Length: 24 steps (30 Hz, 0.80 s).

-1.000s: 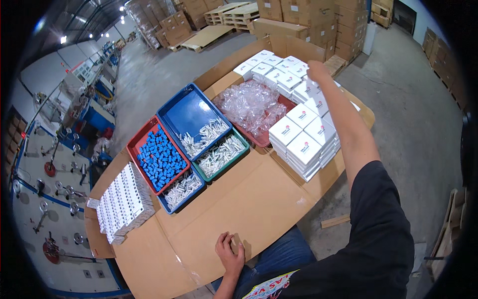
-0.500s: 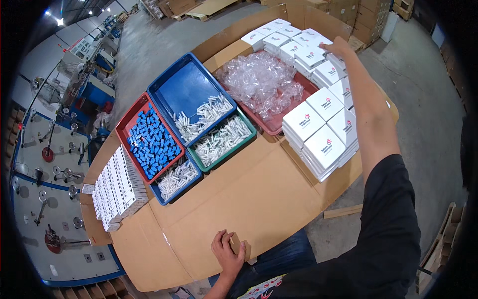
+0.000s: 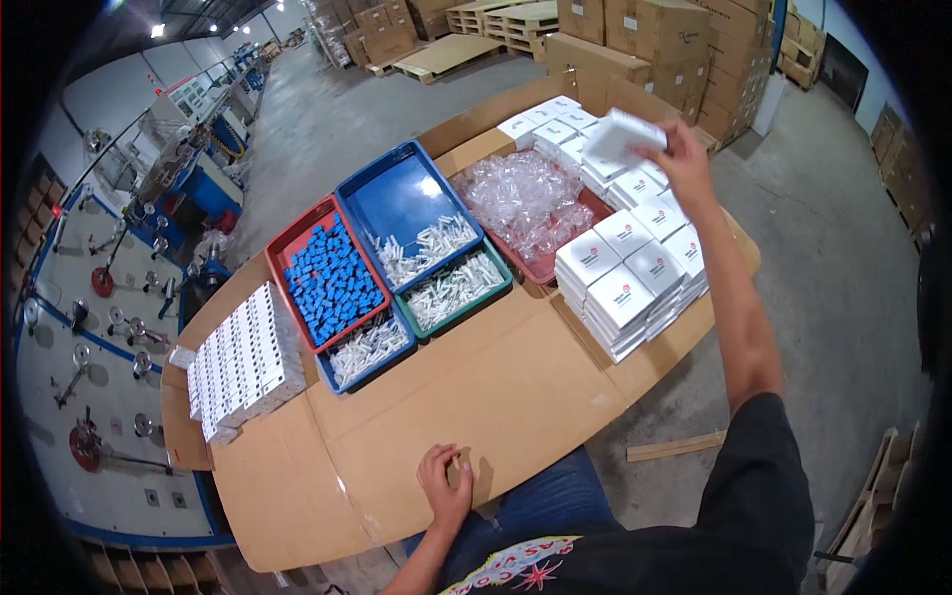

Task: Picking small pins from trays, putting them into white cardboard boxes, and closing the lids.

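Observation:
Up at the far right, my right hand point(image 3: 684, 167) pinches a flat white square box point(image 3: 619, 139), tilted and blurred by motion above the other boxes. Below it, more white boxes with a small red mark stand in rows; the near stacked boxes point(image 3: 623, 297) reach toward the table's right edge. My left hand point(image 3: 446, 488) rests at the near edge of the cardboard-covered table point(image 3: 476, 397), fingers loosely curled, thumb apart, nothing visible in it. Beside the boxes, a red tray point(image 3: 540, 273) bears a heap of clear plastic bags point(image 3: 521, 188).
Left of that lie a blue tray point(image 3: 392, 183), a green tray point(image 3: 466, 317) and a small blue tray point(image 3: 372, 367) with white plastic pieces. A red tray point(image 3: 288, 248) holds blue pieces. Small white blocks point(image 3: 243, 362) stand in rows at left. Cardboard cartons point(image 3: 654, 40) stand behind.
My right hand has lifted a white box off the far rows and brought it slightly left. The view has tilted up a little. My left hand keeps its place at the table edge.

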Tool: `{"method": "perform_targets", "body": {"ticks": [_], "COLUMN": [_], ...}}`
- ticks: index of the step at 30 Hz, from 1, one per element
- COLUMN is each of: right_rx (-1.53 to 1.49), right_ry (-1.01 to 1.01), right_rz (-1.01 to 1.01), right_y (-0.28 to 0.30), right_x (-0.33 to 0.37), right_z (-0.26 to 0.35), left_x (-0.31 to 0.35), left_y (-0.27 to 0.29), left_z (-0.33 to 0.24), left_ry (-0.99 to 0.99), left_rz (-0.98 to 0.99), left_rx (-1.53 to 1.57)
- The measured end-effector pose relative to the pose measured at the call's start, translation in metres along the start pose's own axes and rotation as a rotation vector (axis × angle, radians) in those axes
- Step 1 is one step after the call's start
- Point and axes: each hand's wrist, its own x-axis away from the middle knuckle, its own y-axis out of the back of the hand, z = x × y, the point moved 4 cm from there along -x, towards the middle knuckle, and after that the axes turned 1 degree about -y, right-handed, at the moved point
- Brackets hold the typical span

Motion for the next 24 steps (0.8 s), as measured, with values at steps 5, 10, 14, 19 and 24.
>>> {"method": "perform_targets", "body": {"ticks": [5,10,14,19,24], "right_rx": [-0.132,-0.388,-0.359,0.019,0.077], "right_ry": [-0.365,-0.508,-0.487,-0.2,-0.015], "right_rz": [0.133,0.255,0.397,0.483,0.584], "right_y": [-0.07,-0.135,-0.178,-0.214,-0.244], "right_x": [0.164,0.257,0.298,0.309,0.317], "right_z": [0.069,0.1,0.116,0.147,0.176], "left_x": [-0.033,-0.071,-0.065,-0.047,-0.034], "left_y": [-0.003,0.019,0.037,0.059,0.072], "left_z": [-0.034,-0.13,-0.166,-0.142,-0.138], "left_ry": [0.334,0.296,0.362,0.433,0.547], "left_rz": [0.102,0.507,0.728,0.578,0.385], "left_rx": [0.753,1.164,1.45,1.54,1.497]}}
